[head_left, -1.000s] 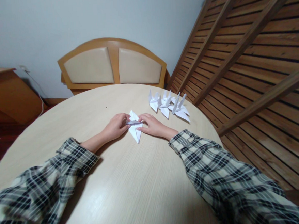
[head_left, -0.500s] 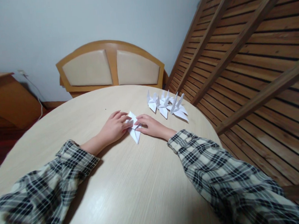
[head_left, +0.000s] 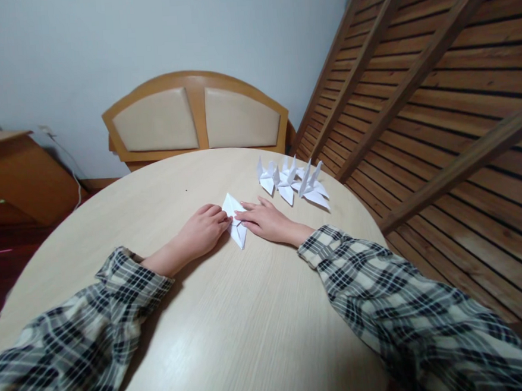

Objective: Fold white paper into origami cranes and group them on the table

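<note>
A half-folded white paper piece (head_left: 236, 226), kite-shaped, lies flat on the round pale wooden table (head_left: 234, 328). My left hand (head_left: 203, 230) rests at its left side with fingers curled, the fingertips pressing on the paper's middle. My right hand (head_left: 265, 220) lies on its right side, fingers stretched flat, pressing the paper down. Both sleeves are black-and-white plaid.
Several finished white paper cranes (head_left: 292, 181) stand in a cluster just beyond my right hand. A wooden chair with beige padded back (head_left: 195, 118) is at the table's far edge. A slatted wooden frame (head_left: 436, 88) leans on the right, a wooden cabinet (head_left: 4, 172) stands left.
My left fingers have curled in from lying over the paper's upper part to pressing its middle. My right hand has slid slightly forward along the fold. The paper stays in place.
</note>
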`<state>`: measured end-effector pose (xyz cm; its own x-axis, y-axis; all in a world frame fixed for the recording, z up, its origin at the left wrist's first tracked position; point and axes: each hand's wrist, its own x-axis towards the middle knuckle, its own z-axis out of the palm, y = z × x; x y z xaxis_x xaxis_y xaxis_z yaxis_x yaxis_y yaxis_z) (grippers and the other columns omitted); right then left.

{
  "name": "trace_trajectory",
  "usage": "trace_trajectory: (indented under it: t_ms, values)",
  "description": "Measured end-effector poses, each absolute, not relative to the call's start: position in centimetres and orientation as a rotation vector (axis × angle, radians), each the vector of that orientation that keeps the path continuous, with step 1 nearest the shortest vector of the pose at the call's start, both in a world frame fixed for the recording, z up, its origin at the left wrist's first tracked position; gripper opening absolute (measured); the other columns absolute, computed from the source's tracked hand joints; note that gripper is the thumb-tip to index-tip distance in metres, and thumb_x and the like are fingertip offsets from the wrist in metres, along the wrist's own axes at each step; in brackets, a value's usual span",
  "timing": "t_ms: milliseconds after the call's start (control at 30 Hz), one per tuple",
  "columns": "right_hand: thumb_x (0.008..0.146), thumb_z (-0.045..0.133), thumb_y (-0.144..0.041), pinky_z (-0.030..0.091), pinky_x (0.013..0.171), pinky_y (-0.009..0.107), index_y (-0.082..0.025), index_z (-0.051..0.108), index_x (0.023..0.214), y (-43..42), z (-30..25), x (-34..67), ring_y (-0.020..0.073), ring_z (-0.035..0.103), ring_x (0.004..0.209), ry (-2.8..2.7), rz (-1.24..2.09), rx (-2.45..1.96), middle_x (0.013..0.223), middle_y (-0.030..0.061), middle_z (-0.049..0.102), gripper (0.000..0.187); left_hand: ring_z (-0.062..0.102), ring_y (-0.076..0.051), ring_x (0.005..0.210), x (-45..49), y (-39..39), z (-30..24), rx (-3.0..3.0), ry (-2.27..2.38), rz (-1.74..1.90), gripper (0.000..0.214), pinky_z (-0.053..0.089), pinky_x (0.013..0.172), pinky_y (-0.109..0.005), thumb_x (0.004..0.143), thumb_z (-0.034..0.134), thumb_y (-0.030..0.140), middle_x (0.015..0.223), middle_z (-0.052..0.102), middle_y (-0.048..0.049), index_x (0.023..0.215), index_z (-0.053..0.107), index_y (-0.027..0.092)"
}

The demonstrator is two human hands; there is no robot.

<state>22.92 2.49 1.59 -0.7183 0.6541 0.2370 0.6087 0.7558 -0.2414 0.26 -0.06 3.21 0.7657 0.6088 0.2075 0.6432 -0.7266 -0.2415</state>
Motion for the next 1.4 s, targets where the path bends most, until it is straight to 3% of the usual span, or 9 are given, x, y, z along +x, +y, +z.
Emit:
trace_trajectory:
  t_ms: [300,533,700,900,1100,1267,1400]
  values:
    - [0.103,0.042,-0.024,0.018,0.121,0.061,-0.026,0.061,0.135,2.1,1.3,23.0,0.0252,0.037,0.147,-2.661,0.196,-1.010,0.146,0.0050,0.056,0.037,0.065,-0.029,0.104,2.0,-2.6,2.6,-2.553,-1.166,-0.025,0.035,0.046,0.094,-0.043,0.094,0.042,0.009,0.111,0.072,-0.0182,0.122,0.063,0.008]
    - [0.103,0.042,-0.023,0.020,0.120,0.061,-0.029,0.060,0.136,1.8,1.3,23.0,0.0250,0.038,0.146,-2.656,0.188,-1.030,0.147,0.0044,0.055,0.037,0.065,-0.028,0.096,2.0,-2.9,2.8,-2.490,-1.204,0.009,0.028,0.046,0.088,-0.042,0.094,0.044,0.010,0.102,0.072,-0.0164,0.113,0.064,0.012]
    - [0.104,0.041,-0.023,0.021,0.120,0.060,-0.028,0.060,0.136,1.8,1.3,23.1,0.0250,0.039,0.146,-2.665,0.146,-1.043,0.147,0.0035,0.055,0.037,0.065,-0.028,0.099,2.0,-2.8,2.3,-2.473,-1.213,0.003,0.032,0.047,0.088,-0.040,0.095,0.043,0.011,0.109,0.071,-0.0172,0.122,0.060,0.011]
    - [0.099,0.054,-0.024,0.017,0.120,0.062,-0.032,0.065,0.131,1.4,2.1,23.0,0.0281,0.037,0.146,-2.679,-0.032,-1.054,0.141,0.0036,0.060,0.035,0.065,-0.026,0.095,1.9,-2.8,2.1,-2.471,-1.229,-0.055,0.029,0.048,0.085,-0.039,0.095,0.042,0.012,0.106,0.072,-0.0150,0.118,0.061,0.013]
    - [0.098,0.052,-0.021,0.025,0.118,0.059,-0.032,0.062,0.133,1.2,1.8,22.9,0.0276,0.043,0.142,-2.689,-0.058,-1.096,0.143,0.0041,0.059,0.038,0.065,-0.027,0.093,2.0,-2.8,2.1,-2.491,-1.255,-0.089,0.028,0.049,0.083,-0.040,0.095,0.042,0.011,0.104,0.072,-0.0151,0.116,0.061,0.013]
    - [0.100,0.045,-0.017,0.020,0.121,0.056,-0.024,0.058,0.138,1.1,1.3,23.0,0.0251,0.042,0.144,-2.715,-0.112,-1.061,0.145,0.0080,0.057,0.041,0.064,-0.031,0.095,2.1,-2.8,2.3,-2.509,-1.257,-0.034,0.029,0.049,0.084,-0.043,0.095,0.043,0.011,0.104,0.071,-0.0181,0.118,0.061,0.007]
    - [0.100,0.041,-0.015,0.021,0.122,0.054,-0.017,0.056,0.139,1.1,1.2,22.8,0.0238,0.042,0.143,-2.705,-0.097,-1.073,0.144,0.0118,0.057,0.041,0.064,-0.030,0.096,2.3,-3.0,2.6,-2.521,-1.297,-0.025,0.029,0.048,0.085,-0.042,0.095,0.044,0.010,0.107,0.071,-0.0183,0.119,0.061,0.009]
